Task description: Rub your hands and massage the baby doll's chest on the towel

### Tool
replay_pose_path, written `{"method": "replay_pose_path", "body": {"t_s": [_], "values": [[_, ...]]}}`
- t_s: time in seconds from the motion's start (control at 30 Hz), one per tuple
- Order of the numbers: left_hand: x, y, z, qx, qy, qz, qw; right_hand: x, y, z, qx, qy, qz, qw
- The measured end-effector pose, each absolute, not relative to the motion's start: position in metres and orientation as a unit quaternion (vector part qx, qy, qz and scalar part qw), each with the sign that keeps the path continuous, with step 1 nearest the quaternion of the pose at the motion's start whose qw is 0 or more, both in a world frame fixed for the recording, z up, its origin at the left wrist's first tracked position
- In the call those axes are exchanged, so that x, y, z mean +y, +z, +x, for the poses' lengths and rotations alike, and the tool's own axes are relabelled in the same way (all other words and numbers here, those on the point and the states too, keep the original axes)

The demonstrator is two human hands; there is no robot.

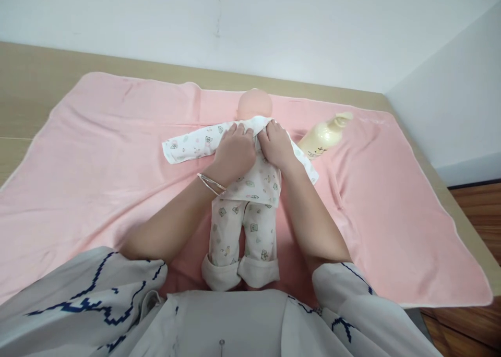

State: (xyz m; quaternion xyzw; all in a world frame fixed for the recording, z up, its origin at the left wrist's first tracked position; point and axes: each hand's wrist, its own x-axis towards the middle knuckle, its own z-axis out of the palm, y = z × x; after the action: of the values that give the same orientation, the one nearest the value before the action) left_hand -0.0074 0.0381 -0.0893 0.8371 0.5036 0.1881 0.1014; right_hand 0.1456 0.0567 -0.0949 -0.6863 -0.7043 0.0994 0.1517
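Observation:
A baby doll (255, 104) lies stretched out on a pink blanket, its bald head away from me. It wears a white printed shirt (256, 186) with long sleeves and matching trousers (260, 231) with turned-up cuffs. My left hand (236, 149) has its fingers curled on the shirt's neck edge, just below the head. Close beside it, my right hand (276, 144) pinches the same neck edge. One sleeve spreads flat to the left; the right sleeve is partly covered by my right forearm. My fingertips are partly sunk in the cloth.
A cream pump bottle (324, 138) lies tilted on the blanket to the right of the doll. The pink blanket (129, 138) has folds and covers most of the wooden table (50, 64). A white wall (156, 23) stands behind the table, and another wall is at the right.

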Motion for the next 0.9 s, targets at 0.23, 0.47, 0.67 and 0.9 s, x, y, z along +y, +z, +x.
{"method": "replay_pose_path", "body": {"t_s": [0.23,0.47,0.67,0.9], "values": [[0.070,-0.108,-0.015,0.536,0.243,0.789,0.178,0.024,-0.070,0.120,-0.718,0.081,-0.683,0.106],[0.078,-0.131,-0.011,0.564,0.274,0.759,0.173,0.019,-0.071,0.109,-0.693,0.083,-0.700,0.151],[0.078,-0.134,-0.009,0.570,0.280,0.755,0.164,0.049,-0.101,0.128,-0.679,0.085,-0.703,0.193],[0.081,-0.137,-0.009,0.564,0.301,0.749,0.174,0.049,-0.104,0.127,-0.677,0.085,-0.705,0.191]]}}
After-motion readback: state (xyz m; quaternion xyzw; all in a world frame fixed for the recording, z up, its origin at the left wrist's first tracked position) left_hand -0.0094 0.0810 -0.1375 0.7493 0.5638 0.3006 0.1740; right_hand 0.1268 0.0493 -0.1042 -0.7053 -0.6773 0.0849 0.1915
